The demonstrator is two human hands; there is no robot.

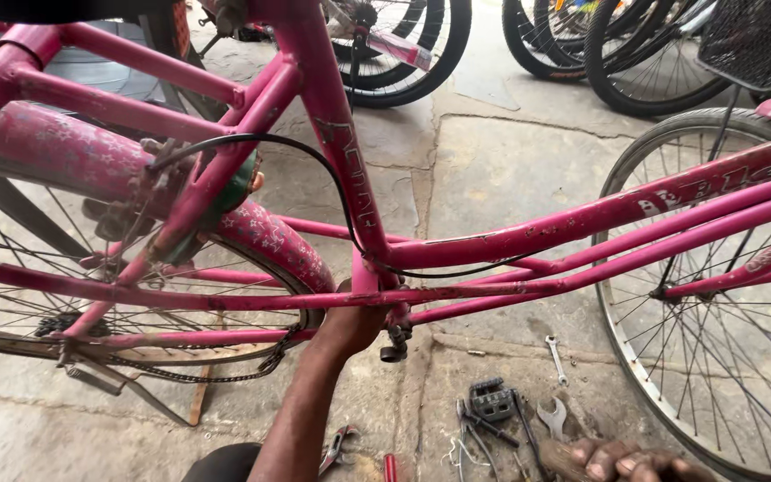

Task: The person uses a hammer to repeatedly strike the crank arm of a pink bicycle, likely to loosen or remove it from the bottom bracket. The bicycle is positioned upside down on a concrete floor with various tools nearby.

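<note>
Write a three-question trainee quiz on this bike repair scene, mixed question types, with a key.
1. True or false: the left hand reaches up to the bottom bracket area of the pink bicycle frame.
2. Which lies on the stone floor near the pedal? A) a hammer B) a spanner C) a pump
3. Fill in: the chain hangs ___ below the rear wheel.

Key: 1 true; 2 B; 3 slack. The right hand sits at the bottom edge of the view, its grip unclear.

Head cam looks down, close over pink bike frame (528, 234) & stone floor (501, 170).
</note>
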